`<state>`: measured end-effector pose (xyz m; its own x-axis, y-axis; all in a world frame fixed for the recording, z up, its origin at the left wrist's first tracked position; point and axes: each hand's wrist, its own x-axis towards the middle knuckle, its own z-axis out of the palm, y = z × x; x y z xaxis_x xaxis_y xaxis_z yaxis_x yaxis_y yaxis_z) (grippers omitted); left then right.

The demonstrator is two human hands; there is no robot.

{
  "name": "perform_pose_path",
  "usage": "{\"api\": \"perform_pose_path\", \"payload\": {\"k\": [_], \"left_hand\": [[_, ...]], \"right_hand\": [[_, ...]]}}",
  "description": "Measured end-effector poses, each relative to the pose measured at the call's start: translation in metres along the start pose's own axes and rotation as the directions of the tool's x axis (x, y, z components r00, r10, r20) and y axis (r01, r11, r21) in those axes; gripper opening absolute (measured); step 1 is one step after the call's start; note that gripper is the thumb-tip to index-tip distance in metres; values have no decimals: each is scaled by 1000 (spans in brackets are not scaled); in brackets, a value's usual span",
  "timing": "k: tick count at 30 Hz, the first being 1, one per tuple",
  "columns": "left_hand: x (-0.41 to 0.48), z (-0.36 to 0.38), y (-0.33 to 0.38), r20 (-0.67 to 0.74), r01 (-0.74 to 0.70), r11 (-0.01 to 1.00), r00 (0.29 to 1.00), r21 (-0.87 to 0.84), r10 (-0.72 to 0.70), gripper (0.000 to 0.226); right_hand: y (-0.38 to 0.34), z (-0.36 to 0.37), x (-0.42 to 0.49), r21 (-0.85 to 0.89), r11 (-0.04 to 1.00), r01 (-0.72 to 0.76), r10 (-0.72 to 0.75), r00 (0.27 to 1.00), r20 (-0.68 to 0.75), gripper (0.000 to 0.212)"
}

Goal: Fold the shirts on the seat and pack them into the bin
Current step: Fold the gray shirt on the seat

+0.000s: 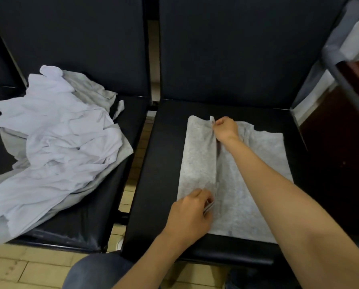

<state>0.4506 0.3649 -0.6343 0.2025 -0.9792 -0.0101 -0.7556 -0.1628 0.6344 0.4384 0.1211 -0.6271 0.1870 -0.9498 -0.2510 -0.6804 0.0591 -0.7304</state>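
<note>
From my feed, the grey shirt point(257, 174) lies flat on the right seat point(159, 163). Its long axis runs from the seat's front edge toward the backrest. What looks like the neck end points at the backrest, and the straight hem sits near the front edge. The shirt's left side is folded over toward the middle, so a long flap edge runs front to back.

My left hand point(192, 213) pinches that flap's edge at the hem end, near the seat's front edge, fingers curled on the cloth. My right hand point(225, 128) pinches the same edge at the far end, near the seat's back edge.

On the left seat point(86, 226) sits a loose pile of shirts point(59, 142), white ones crumpled on top of grey, spilling over that seat's front-left corner.
</note>
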Motion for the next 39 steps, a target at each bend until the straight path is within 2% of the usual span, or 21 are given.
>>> {"api": "perform_pose_path", "payload": {"k": [7, 10, 12, 14, 16, 18, 19, 21, 23, 25, 27, 29, 30, 32, 35, 39], "left_hand": [[3, 17, 5, -102, -80, 997, 992, 4, 80, 8], [4, 20, 9, -15, -69, 998, 998, -4, 69, 23], [4, 17, 13, 7, -48, 999, 999, 0, 48, 37], [4, 16, 15, -61, -53, 998, 997, -27, 52, 34], [2, 20, 11, -87, -92, 995, 992, 36, 95, 26], [1, 29, 6, -50, -132, 984, 989, 116, 139, 22], [1, 31, 6, -37, -146, 979, 988, 142, 152, 22], [0, 35, 12, -65, -185, 969, 978, 166, 198, 26], [-1, 45, 24, -103, -255, 947, 955, 196, 279, 27], [-4, 63, 41, -65, -344, 912, 928, 224, 366, 29], [-4, 87, 57, 16, -425, 872, 900, 241, 435, 31], [0, 107, 70, 43, -448, 856, 890, 259, 453, 34], [3, 114, 75, 46, -440, 859, 895, 262, 444, 35], [12, 123, 88, 48, -442, 841, 891, 311, 451, 35], [18, 132, 107, 58, -471, 799, 872, 374, 486, 32], [21, 142, 121, 78, -483, 815, 871, 320, 485, 23]], "right_hand": [[17, -1, 13, 56, 998, 29, -24, 996, -89, 20], [23, 0, 11, 11, 999, 43, -42, 996, -79, 20], [27, -2, 4, -59, 987, 152, -157, 983, -99, 21], [33, -5, -8, -219, 911, 349, -376, 921, -98, 22], [41, -8, -20, -405, 759, 511, -521, 848, 94, 24], [50, -13, -30, -487, 642, 592, -494, 805, 328, 30], [55, -16, -32, -477, 644, 598, -469, 801, 371, 33], [65, -31, -34, -392, 729, 561, -473, 827, 305, 35], [79, -54, -29, -328, 817, 475, -458, 879, 132, 35], [95, -82, -15, -362, 866, 344, -370, 929, -3, 33], [110, -104, 3, -419, 897, 143, -184, 981, -59, 35], [118, -117, 13, -466, 884, -32, 23, 999, -25, 39], [121, -120, 16, -482, 875, -55, 69, 998, 11, 41], [125, -123, 17, -457, 888, -49, 75, 996, 39, 43], [130, -124, 18, -338, 939, -60, 65, 998, 4, 43], [131, -129, 14, -245, 965, -94, 101, 995, 17, 38]]}}
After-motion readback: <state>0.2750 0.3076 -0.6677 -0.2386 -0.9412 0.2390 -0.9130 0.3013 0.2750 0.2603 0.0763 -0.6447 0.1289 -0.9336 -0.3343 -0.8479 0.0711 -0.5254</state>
